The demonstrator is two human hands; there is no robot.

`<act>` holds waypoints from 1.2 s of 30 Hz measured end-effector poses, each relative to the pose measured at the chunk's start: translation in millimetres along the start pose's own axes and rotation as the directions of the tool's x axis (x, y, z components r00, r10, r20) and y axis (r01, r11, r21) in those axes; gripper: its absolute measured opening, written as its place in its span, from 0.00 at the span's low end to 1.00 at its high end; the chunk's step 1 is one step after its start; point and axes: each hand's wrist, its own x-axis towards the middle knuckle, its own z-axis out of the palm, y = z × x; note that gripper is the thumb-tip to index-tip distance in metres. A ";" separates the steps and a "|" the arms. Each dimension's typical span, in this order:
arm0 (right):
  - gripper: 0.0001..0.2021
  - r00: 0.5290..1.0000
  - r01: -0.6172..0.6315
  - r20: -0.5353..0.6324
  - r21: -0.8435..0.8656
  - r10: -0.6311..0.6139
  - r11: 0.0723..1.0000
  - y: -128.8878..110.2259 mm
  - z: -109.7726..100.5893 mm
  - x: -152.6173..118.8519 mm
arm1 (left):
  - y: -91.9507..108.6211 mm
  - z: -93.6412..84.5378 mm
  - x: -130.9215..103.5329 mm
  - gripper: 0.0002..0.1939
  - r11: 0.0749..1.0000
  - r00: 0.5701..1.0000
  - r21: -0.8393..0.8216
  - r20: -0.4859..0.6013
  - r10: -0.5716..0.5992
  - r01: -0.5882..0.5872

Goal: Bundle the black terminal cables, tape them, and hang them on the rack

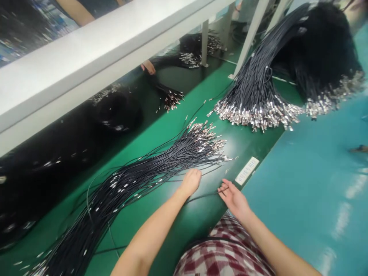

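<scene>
- Left hand [192, 182]: curled beside cable bundle [158, 161]; cannot tell its grip.
- Right hand [231, 194]: grasps black cable [203, 196].
- Green desk [156, 132]: supports cable bundle.

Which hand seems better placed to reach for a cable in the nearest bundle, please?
Probably the left hand: it is right beside the bundle, near its metal-tipped end. The right hand is farther off, near the edge of the green table, with a cable at its fingers.

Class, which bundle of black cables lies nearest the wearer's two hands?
The long bundle stretched across the green table, its metal tips just beyond the left hand; the draped pile at upper right lies farther off.
</scene>
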 end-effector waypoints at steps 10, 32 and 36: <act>0.20 0.987 0.082 0.140 -0.026 -0.078 0.996 -3.0 40.7 -38.6 | 58.9 44.3 -63.8 0.07 0.775 0.965 -0.630 -0.162 -0.206 0.059; 0.18 0.977 -0.207 0.083 0.180 0.194 0.962 2.2 17.4 -33.0 | 7.8 -12.1 -77.1 0.10 0.987 0.987 0.032 -0.012 -0.159 0.159; 0.12 0.982 -0.178 -0.046 0.094 0.183 0.980 -6.8 17.1 -23.0 | 18.4 0.4 -4.8 0.06 0.989 0.998 0.135 0.015 -0.067 0.064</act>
